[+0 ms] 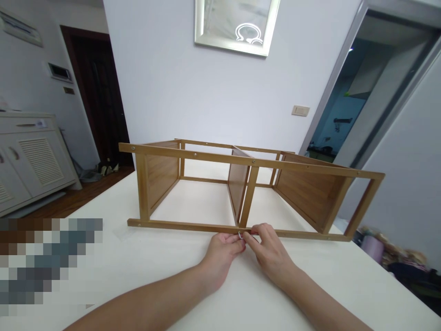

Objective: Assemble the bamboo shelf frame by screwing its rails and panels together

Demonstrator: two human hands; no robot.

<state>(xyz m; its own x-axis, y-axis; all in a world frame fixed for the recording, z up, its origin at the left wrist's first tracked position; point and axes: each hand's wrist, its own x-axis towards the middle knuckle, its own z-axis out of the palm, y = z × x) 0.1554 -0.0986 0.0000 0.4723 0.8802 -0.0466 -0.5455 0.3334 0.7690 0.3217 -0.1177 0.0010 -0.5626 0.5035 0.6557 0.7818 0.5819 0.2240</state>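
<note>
A wooden shelf frame [193, 228] lies on its side on the white table, with its slatted uprights and three panels standing up. At the middle of its lower front rail, a small bent silvery hex key [240, 235] meets the wood beside a bolt hole. My left hand [222, 257] is closed, its fingertips pinched together at the key's bend, against the rail. From the right, my right hand [270, 253] has thumb and fingers closed about the key's other end. Most of the key is hidden by the fingers.
The white table [155, 271] reaches to the wall behind the shelf. Bolt heads show along the upper front rail [220, 157]. To the left, past the table edge, stands a white cabinet [41, 151]. Assorted items [409, 262] are piled beyond the right edge.
</note>
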